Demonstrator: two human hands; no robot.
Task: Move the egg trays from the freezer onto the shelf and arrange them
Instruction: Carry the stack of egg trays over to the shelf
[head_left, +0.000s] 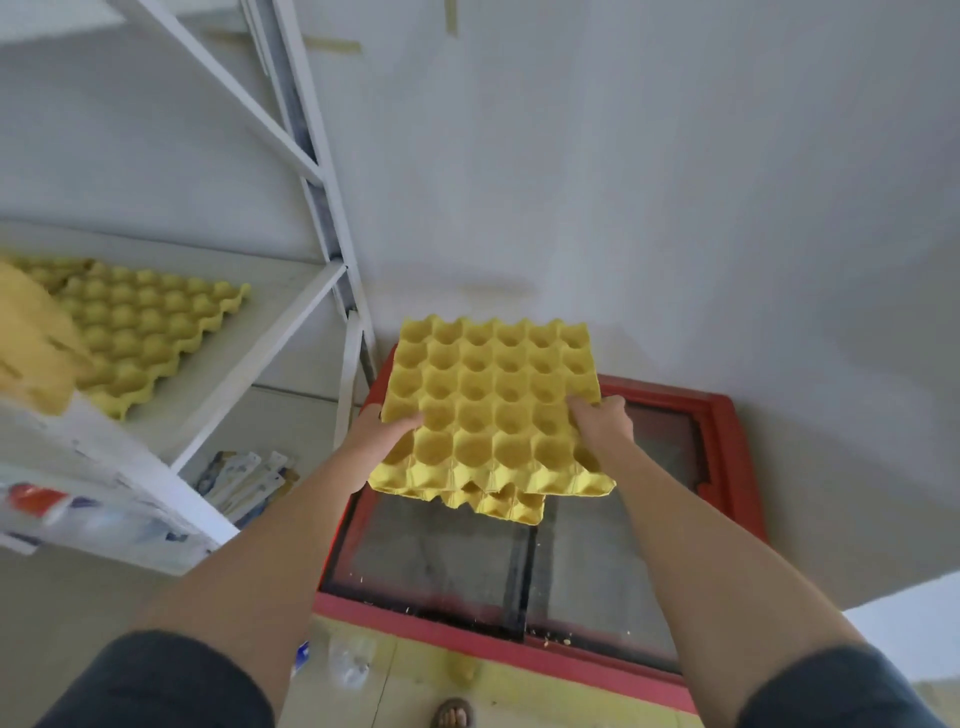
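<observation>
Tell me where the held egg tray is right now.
Centre of the head view: the egg tray is held by the left hand and right hand above the red-framed freezer.

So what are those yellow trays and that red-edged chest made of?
The yellow trays held in both hands look like moulded paper pulp: matte, with fibrous, ragged edges. The freezer seems to have a glossy red frame, plastic or painted metal, I cannot tell which, around see-through sliding lids, probably glass.

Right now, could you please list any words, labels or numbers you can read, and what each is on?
No text is readable.
Packets on the lower shelf: print too blurred to read.
Blurred red and white item: unreadable.
Egg trays, freezer: no visible markings.
</observation>
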